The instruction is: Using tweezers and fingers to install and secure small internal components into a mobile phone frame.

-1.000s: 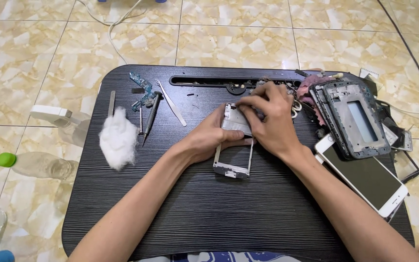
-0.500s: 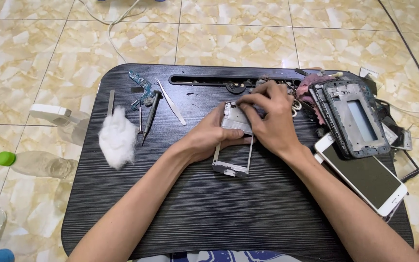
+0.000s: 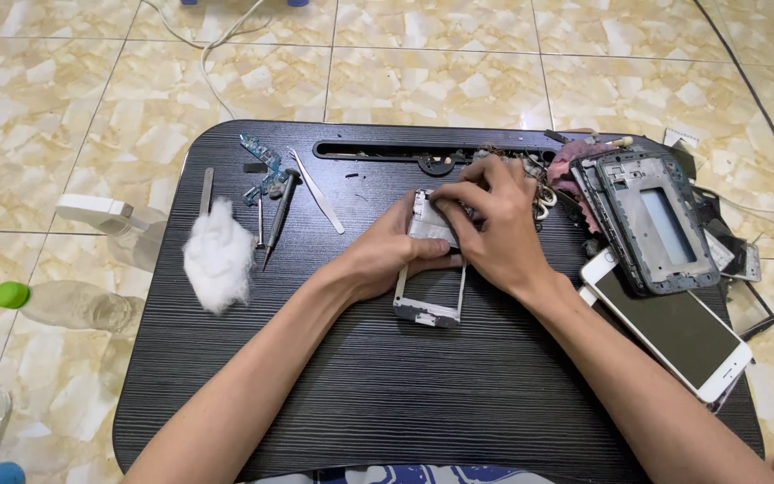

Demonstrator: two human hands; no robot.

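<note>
Beige marbled tiles surround a black wood-grain lap table. At its middle, the left hand curls around a silver phone frame, gripping its left side, while the right hand arches over the frame's top, fingertips pinched on it. Near the left edge lie fluffy cotton, a screwdriver and tweezers; the near edge is open. At the right edge sit a dark phone housing and a white smartphone.

I'm seeing even, bright indoor light, soft and from above; shadows under my forearms on the bench stay faint. The floor tiles carry a mild sheen. Focus is sharp at centre, with slight wide-angle bending at the edges.
</note>
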